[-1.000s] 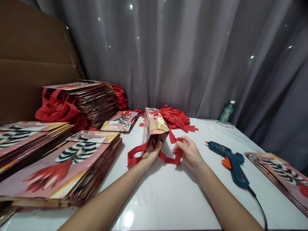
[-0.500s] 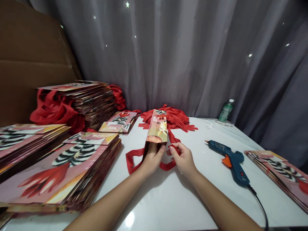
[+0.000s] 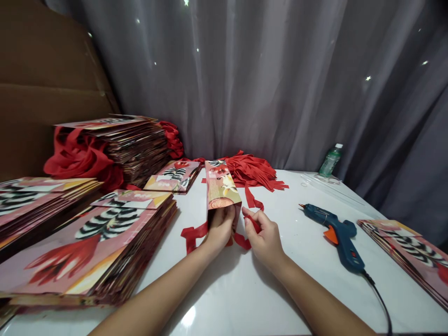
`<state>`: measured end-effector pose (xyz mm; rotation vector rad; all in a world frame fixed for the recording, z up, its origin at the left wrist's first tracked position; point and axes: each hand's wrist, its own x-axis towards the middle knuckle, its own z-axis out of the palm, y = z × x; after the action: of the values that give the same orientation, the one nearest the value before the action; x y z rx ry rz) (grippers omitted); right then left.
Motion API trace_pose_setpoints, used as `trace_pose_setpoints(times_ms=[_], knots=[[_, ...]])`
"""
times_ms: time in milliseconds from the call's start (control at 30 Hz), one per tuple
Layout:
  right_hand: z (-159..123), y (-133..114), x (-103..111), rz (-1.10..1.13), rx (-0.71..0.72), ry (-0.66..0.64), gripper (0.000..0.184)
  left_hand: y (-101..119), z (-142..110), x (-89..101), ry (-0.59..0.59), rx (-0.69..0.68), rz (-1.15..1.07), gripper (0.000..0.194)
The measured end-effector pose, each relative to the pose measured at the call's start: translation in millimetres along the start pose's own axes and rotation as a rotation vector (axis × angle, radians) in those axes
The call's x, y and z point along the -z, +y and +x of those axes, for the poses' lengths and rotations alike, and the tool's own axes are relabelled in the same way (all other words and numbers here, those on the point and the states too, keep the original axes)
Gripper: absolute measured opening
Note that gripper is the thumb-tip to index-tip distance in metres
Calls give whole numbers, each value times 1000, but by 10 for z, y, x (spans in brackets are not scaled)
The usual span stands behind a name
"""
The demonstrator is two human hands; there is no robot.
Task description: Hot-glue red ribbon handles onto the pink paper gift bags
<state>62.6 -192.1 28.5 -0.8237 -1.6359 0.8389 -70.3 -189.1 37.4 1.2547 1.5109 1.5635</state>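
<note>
A narrow printed paper bag [image 3: 220, 186] lies on the white table [image 3: 245, 289], its open end towards me. My left hand [image 3: 219, 229] grips that near end, fingers closed on its edge. A red ribbon handle [image 3: 192, 232] trails out to the left of the bag. My right hand [image 3: 263, 235] is closed in a pinch on another red ribbon strip [image 3: 254, 203] just right of the bag's mouth. The two hands nearly touch.
Tall stacks of flat printed bags [image 3: 87, 233] fill the left side, one stack [image 3: 119, 140] with red handles. A heap of red ribbon strips [image 3: 252, 170] lies behind the bag. A blue glue gun [image 3: 336, 233] with its cord, a green bottle [image 3: 330, 160] and more flat bags [image 3: 409, 252] lie right.
The bag has swung slightly and the right hand has moved left, closer to the bag's mouth, drawing the ribbon in. The left hand keeps its grip.
</note>
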Motion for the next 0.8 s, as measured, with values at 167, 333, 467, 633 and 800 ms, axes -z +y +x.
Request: trace_pose_setpoints(times_ms=[167, 333, 467, 633, 800], knots=[[-5, -19, -16, -51, 71, 29, 20, -16, -24, 1, -62, 11, -17, 49], [-3, -20, -24, -82, 156, 46, 16, -33, -28, -8, -92, -9, -48, 44], [-14, -18, -23, -91, 132, 41, 17, -22, -37, -11, -117, -4, -50, 44], [-29, -1, -19, -89, 94, 45, 21, -25, -41, -6, -136, -5, -41, 45], [-40, 16, -19, -100, 95, 47, 22, -46, -36, 0, -166, -32, -61, 45]])
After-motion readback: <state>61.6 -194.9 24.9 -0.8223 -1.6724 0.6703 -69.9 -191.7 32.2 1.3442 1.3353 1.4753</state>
